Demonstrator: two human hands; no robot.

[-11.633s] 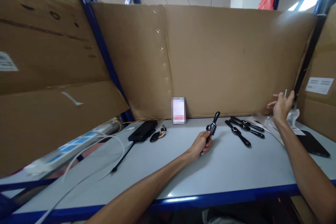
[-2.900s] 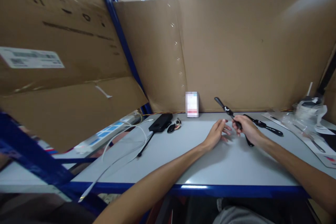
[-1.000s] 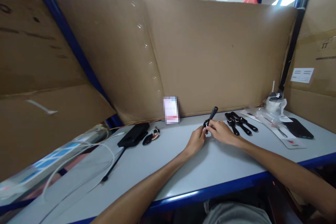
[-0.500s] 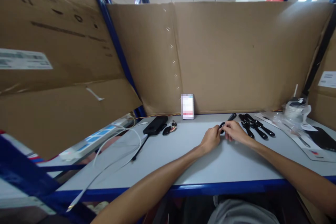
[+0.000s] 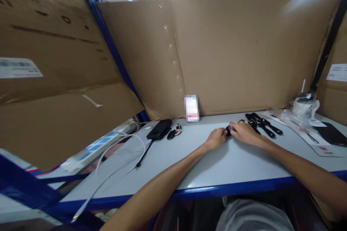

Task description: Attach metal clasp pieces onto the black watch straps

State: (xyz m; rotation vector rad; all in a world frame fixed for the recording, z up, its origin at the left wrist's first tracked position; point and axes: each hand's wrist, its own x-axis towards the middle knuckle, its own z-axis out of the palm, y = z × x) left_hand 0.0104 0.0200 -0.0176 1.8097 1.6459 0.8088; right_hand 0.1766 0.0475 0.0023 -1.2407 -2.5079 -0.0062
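Nearest, a grey trouser leg (image 5: pixel 252 220) is cut off by the lower edge, in front of the table (image 5: pixel 189 173) with its blue rim. Both forearms reach over it towards the white card (image 5: pixel 191 108), which stands blurred against the back wall.

In front of the card and a little right of it, the left hand (image 5: pixel 217 139) and the right hand (image 5: pixel 244 133) meet on the tabletop. Each has its fingers curled in, pinching a black watch (image 5: pixel 227 130) between them. The right hand covers most of it; only a dark lump between the fingertips and a small tip of strap behind the knuckles show, so its face cannot be made out.

Further right of the card lie more black watches (image 5: pixel 264 125), then crumpled plastic bags (image 5: pixel 300 110) and a black phone (image 5: pixel 332 134), partly cut off. Left of the card sit a black pouch (image 5: pixel 159 130) and a key fob (image 5: pixel 173 132). Behind the card rises the cardboard wall (image 5: pixel 230 50).

A second ago the strap stood up clear of the fingers; now it is down and almost covered.
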